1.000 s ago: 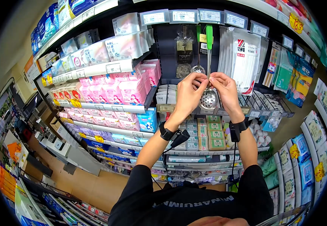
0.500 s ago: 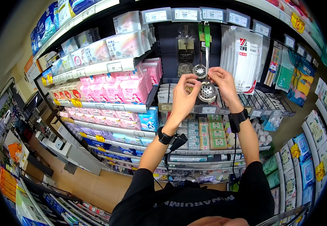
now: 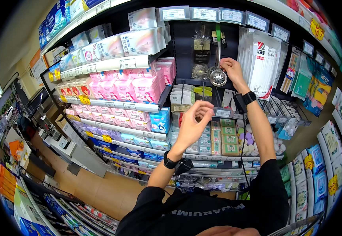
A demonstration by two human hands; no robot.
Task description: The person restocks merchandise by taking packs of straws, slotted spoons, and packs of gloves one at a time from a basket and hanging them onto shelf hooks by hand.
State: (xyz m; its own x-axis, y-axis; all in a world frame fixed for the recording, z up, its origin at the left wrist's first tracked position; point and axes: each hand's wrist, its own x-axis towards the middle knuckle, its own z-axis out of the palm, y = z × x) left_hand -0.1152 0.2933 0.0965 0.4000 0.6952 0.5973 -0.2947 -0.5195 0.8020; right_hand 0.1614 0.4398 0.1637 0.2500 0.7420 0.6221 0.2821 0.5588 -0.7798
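Observation:
A metal slotted ladle (image 3: 218,77) with round holes in its bowl hangs by a long handle with a green upper end. My right hand (image 3: 234,72) is at the lower handle, just above the bowl, its fingertips closed against it. A second slotted ladle hangs close behind, mostly hidden by the first. Lower and to the left, my left hand (image 3: 194,122) is loosely curled in front of the shelf, with a gap between thumb and fingers and nothing visible in it. Left of the ladles hangs a bagged item (image 3: 201,55) with a dark label.
White packaged goods (image 3: 260,59) hang right of the ladles. Pink packs (image 3: 145,89) and white packs (image 3: 139,42) fill the shelves at left. Green-labelled boxes (image 3: 229,139) stand below my hands. Price tags (image 3: 204,13) line the hook rail above.
My left hand has moved down and away from the ladles. My right hand stays at the front ladle, whose bowl now sits higher, overlapping the other. The view has shifted slightly.

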